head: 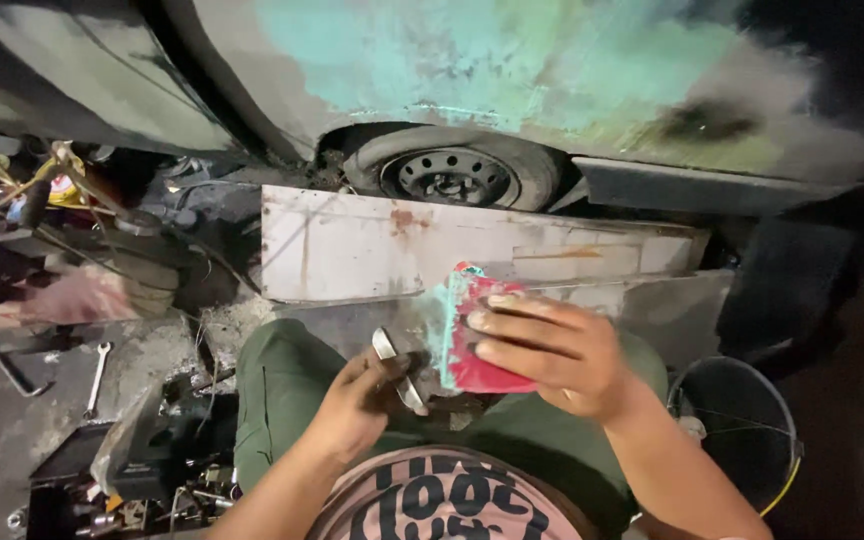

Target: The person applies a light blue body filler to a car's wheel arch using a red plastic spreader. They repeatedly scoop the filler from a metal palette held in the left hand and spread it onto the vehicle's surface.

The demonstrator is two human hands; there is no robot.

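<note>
**Filler on a red card, beside a patched car**

The right hand (552,355) holds a red card (482,345) over the lap, fingers spread flat across its face, with green paste (442,335) smeared along the card's left edge. The left hand (362,400) grips a metal scraper (397,365), its blade touching the card's lower corner. Ahead lie a rusty white metal panel (352,245), a car wheel (452,175) and the green-patched car body (472,60). A wrench (97,375) lies on the floor at left.
</note>
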